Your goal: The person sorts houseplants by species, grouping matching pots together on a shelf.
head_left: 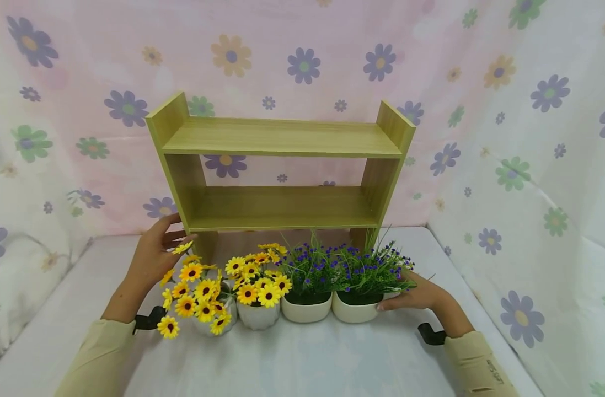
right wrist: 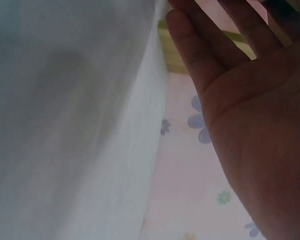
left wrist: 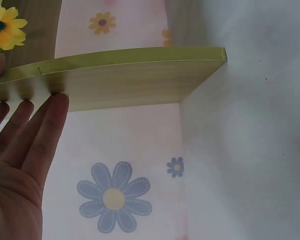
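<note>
A row of flower pots stands on the white table in front of a two-tier wooden shelf (head_left: 282, 138). The two left pots (head_left: 257, 317) hold yellow sunflowers (head_left: 203, 289); the two right white pots (head_left: 354, 311) hold purple flowers (head_left: 347, 267). My left hand (head_left: 155, 251) hovers with straight fingers beside the leftmost sunflowers, close to the shelf's left leg. In the left wrist view its fingers (left wrist: 37, 130) reach toward the shelf board (left wrist: 135, 75), next to a sunflower (left wrist: 5, 30). My right hand (head_left: 413, 295) lies flat against the right side of the rightmost pot; its palm (right wrist: 255, 115) shows straight fingers.
The table (head_left: 292, 358) is covered in white cloth (right wrist: 65, 125). Flower-print fabric (head_left: 520, 138) hangs behind and on both sides, closing in the space. The shelf's two boards carry nothing.
</note>
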The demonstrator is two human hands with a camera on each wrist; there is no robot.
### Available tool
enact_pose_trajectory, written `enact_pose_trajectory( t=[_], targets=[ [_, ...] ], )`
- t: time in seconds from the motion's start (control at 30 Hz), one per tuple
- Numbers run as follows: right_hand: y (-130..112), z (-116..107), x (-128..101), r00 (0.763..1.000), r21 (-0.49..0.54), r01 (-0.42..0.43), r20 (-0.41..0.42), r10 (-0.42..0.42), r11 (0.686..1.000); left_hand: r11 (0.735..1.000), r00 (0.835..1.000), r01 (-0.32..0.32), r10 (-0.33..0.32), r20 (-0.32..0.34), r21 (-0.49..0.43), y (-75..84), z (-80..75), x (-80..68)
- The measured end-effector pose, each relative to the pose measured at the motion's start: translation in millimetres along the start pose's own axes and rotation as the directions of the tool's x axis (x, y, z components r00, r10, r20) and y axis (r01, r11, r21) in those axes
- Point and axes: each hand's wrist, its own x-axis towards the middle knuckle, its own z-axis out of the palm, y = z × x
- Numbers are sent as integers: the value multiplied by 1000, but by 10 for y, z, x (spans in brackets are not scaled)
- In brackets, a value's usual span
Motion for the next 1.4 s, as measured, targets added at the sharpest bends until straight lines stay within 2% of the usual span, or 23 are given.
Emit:
enact_pose_trajectory(
  t=[0.2, 0.43, 0.57, 0.7, 0.97, 1.13, 1.2, 1.4],
  targets=[
    [-47, 85, 58, 992, -23, 127, 17, -127, 992, 999, 1000, -20, 19, -15, -28, -10, 17, 8],
    [-81, 152, 93, 991, -33, 131, -9, -131, 991, 1000, 1000, -21, 20, -16, -13, -15, 16, -17],
    [-72, 168, 119, 975, -24, 220, -14, -221, 975, 1000, 1000, -17, 17, -11, -11, -17, 20, -22],
    [-68, 170, 126, 961, -53, 272, -39, -274, 961, 1000, 1000, -18, 18, -21, -4, -17, 23, -21],
    [-128, 104, 83, 953, -131, 267, -111, -282, 955, 1000, 1000, -2, 2, -26, 0, -6, 30, -34],
    [-220, 28, 2, 972, -218, 112, -180, -153, 970, 1000, 1000, -4, 4, -30, 1, -20, 34, -36],
    [-263, -9, -33, 971, -245, 76, -200, -127, 967, 1000, 1000, -10, 10, -30, -1, -22, 33, -32],
    [-309, -98, -94, 950, -299, 105, -251, -184, 948, 1000, 999, -23, 22, -29, -4, -25, 29, -39]
  ],
)
